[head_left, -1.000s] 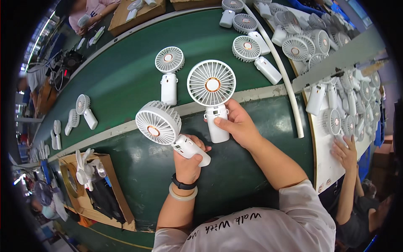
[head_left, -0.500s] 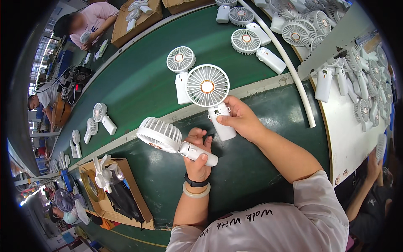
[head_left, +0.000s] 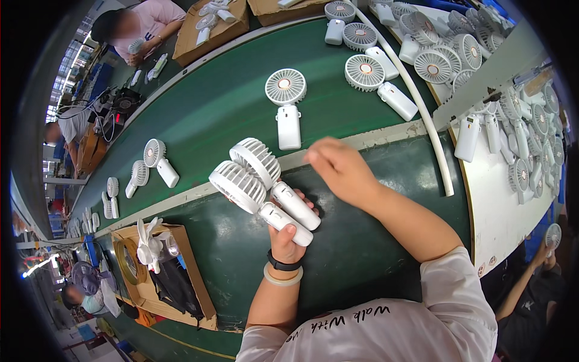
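at left, an open cardboard box [head_left: 197, 276] holds a black cloth bag [head_left: 174, 291]. beyond the belt, another cardboard box [head_left: 229, 36] has white plastic fans inside. the left hand [head_left: 283, 244] grasps two handheld fans [head_left: 237, 187], side by side above the smooth green table [head_left: 356, 259], round ribbed heads tilted left. one fan [head_left: 288, 128] lies on the belt. the right hand [head_left: 344, 172] is loosely curled, seemingly empty. farther right lie three fans [head_left: 364, 72], a smooth white pipe [head_left: 416, 96] and an uncountable fan heap [head_left: 531, 145].
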`<state>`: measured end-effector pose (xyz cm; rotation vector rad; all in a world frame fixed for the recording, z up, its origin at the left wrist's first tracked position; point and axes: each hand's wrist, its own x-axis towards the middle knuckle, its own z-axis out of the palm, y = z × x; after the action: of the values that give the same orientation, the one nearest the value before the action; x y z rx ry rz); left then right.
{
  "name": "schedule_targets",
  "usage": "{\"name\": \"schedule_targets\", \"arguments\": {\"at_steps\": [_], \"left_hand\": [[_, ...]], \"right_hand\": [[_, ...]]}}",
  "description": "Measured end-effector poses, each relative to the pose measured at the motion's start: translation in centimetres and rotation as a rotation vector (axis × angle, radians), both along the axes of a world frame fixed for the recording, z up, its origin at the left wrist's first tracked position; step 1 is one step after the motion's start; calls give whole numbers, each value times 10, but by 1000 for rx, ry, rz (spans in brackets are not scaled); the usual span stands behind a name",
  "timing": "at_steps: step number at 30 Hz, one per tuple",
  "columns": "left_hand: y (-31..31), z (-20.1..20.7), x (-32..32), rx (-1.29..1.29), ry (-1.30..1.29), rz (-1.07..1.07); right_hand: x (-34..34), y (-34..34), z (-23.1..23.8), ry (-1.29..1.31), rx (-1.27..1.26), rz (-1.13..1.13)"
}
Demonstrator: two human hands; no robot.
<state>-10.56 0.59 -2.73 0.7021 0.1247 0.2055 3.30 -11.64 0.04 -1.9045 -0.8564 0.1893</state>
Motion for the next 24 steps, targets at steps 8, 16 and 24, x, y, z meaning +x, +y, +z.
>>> {"name": "schedule_targets", "arguments": {"at_steps": [8,16,24], "left_hand": [[-2,-3,-2,61,14,-5],[-4,-5,-2,192,19,10],[-1,-3,-3,75,30,-19]], "right_hand": [[42,69,-2,-328,-686,-360],[63,14,2,787,303,-181],[-18,-32,-12,1504,1116,761]]}}
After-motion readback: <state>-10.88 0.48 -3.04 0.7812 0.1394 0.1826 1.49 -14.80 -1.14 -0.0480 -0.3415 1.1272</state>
